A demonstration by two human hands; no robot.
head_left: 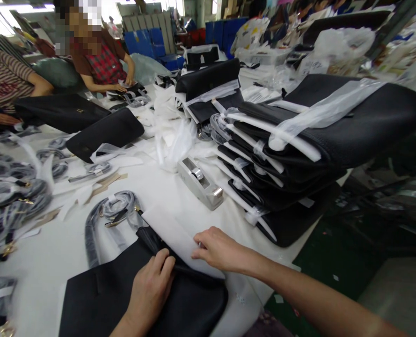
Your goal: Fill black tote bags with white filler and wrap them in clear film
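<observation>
head view: the left hand [153, 283] grips the bag [100, 292]; the right hand [215, 250], nearer the white sheet [172, 234], curls at its right edge, hold unclear. the sheet lies leftward along the bag's far edge, long axis slanting far-left to near-right.

Gap between strap coil [113, 205], dispenser [201, 183]; bag stack [299, 180] blocks right, rear unclear.

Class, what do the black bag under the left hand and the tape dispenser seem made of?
Black bag: leather or imitation leather, perhaps; smooth, low sheen, soft folds.
Tape dispenser: probably matte moulded plastic, given its even grey body; the bright glint at its end suggests metal.
</observation>
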